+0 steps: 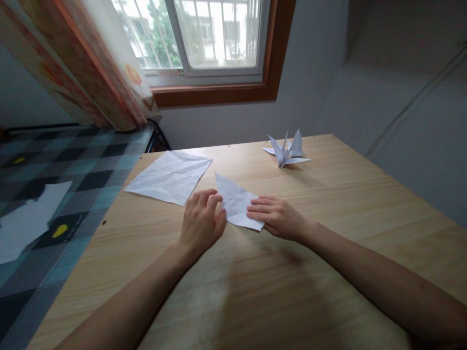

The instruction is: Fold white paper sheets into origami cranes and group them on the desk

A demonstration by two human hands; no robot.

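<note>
A small folded sheet of white paper (235, 199) lies on the wooden table, creased, with one pointed corner aimed away from me. At its left edge is my left hand (202, 218), its fingers curled and the thumb and index finger closed on the paper's side. My right hand (277, 216) rests over the right part of the paper, fingers stretched out together and flat on top; its thumb is hidden. Left of the far corner lies a larger creased white sheet (171, 176), spread out. A folded paper crane (282, 153) stands further back on the right.
The light wooden table (365, 209) reaches toward the wall below a window (219, 34). On the left, a checked cloth surface (91, 180) carries loose white paper (29, 221). A patterned curtain (83, 58) hangs beside the window.
</note>
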